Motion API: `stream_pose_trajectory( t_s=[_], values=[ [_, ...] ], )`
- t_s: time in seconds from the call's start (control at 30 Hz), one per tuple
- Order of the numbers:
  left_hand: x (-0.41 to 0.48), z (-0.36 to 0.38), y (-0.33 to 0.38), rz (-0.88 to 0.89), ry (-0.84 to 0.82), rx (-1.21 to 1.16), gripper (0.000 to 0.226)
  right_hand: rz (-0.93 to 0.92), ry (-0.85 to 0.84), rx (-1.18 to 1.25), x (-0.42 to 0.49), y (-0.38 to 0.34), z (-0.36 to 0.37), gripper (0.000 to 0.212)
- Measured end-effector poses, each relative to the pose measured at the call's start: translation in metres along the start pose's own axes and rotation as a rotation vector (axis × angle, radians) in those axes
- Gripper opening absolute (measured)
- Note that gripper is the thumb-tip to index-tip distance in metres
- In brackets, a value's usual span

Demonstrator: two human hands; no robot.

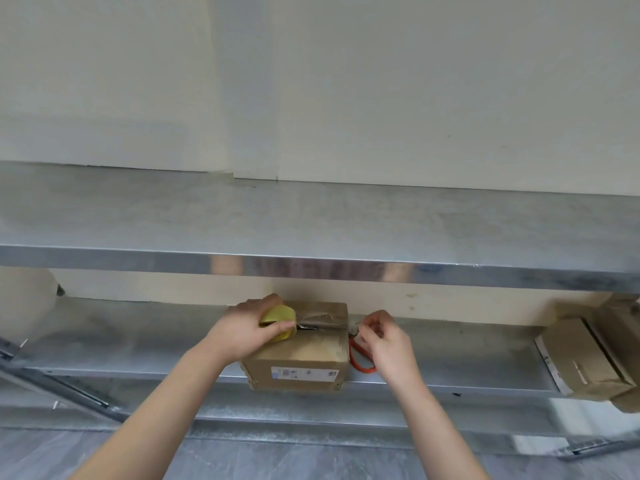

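A small brown cardboard box [304,355] with a white label on its front stands on the lower metal shelf [138,348]. My left hand [242,327] grips a yellow roll of tape [277,318] on top of the box, at its left end. A strip of clear tape [318,315] runs from the roll along the box's top seam to the right edge. My right hand [384,337] pinches the tape's free end just past the box's right side. Orange-handled scissors [360,358] lie on the shelf beside the box, partly behind my right hand.
An upper metal shelf [311,220] juts out above the box and hands. Another cardboard box [588,362] lies tilted at the right end of the lower shelf. A pale rounded object [24,303] sits at the far left. Grey floor shows below.
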State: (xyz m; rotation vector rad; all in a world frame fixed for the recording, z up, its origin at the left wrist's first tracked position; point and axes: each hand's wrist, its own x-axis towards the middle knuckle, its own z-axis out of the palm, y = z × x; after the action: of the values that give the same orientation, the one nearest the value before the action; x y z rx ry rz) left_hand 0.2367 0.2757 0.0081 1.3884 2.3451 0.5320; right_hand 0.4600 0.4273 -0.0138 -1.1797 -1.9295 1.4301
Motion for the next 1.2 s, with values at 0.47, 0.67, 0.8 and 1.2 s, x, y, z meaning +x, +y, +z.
stream_pose_trajectory(
  t_s=[0.47,0.67,0.8,1.2],
  values=[
    [0.028,0.01,0.012,-0.083,-0.025,-0.066,0.035,0.263,-0.054,0.039,0.044,0.037,0.016,0.013],
    [0.033,0.016,0.01,-0.077,-0.022,-0.115,0.036,0.336,-0.084,0.151,0.048,0.059,0.038,0.015],
    [0.037,0.015,0.01,-0.075,-0.006,-0.126,0.035,0.277,-0.045,0.097,0.041,0.061,0.046,0.01],
    [0.038,0.018,0.016,-0.118,-0.024,-0.147,0.042,0.048,-0.258,0.048,-0.001,0.071,0.036,0.066]
  ],
)
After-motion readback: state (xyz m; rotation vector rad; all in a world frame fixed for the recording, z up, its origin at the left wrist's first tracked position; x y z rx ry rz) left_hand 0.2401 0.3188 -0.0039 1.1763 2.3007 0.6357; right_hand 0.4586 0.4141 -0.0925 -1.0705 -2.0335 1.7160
